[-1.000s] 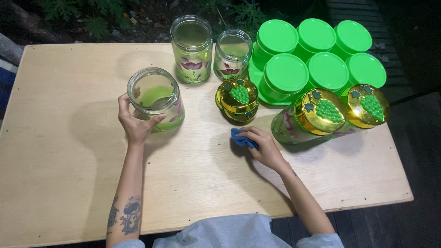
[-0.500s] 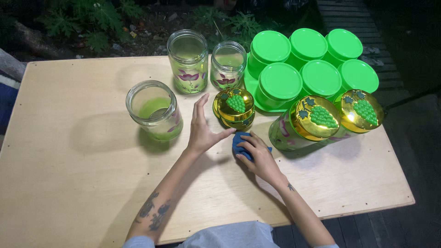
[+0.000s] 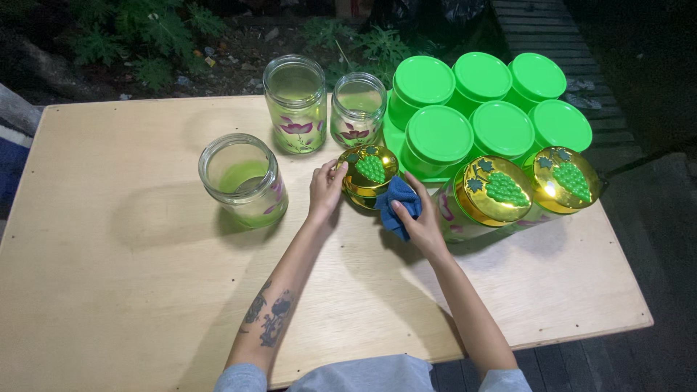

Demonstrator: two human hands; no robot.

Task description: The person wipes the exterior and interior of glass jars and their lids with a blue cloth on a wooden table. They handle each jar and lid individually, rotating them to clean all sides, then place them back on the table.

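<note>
Pale wooden surface (image 3: 109, 290), outdoors. Left hand (image 3: 324, 190) clamps the gold lid (image 3: 369, 174); right hand (image 3: 415, 220), just beside the lid, grips the blue cloth (image 3: 398, 197). Recommended: brace firmly, wipe evenly.

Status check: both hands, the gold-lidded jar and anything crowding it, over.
Left hand steadies small gold-lidded jar. Right hand presses blue cloth against its side. Green-lidded containers and lying gold-lidded jars crowd right; open glass jar left.
</note>
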